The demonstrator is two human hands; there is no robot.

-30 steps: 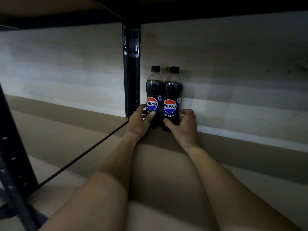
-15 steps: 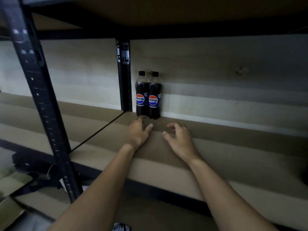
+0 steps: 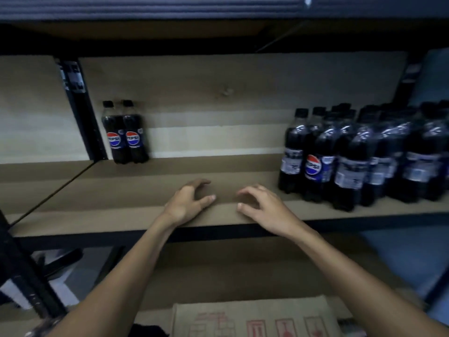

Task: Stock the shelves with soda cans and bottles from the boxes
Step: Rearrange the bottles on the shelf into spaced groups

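Observation:
Two dark Pepsi bottles stand upright side by side at the back left of the wooden shelf, against the back panel. My left hand and my right hand hover over the shelf's front part, fingers loosely curled, holding nothing. Both hands are well in front of the two bottles. A shrink-wrapped pack of several Pepsi bottles stands on the right of the same shelf, just right of my right hand.
A black upright post stands left of the two bottles. Another black post rises at the lower left. A cardboard box with red markings sits below the shelf. The upper shelf board hangs close overhead.
Both hands let go of the two bottles and drew back toward the shelf's front edge. The view pulled back and right, bringing the bottle pack and the box into sight.

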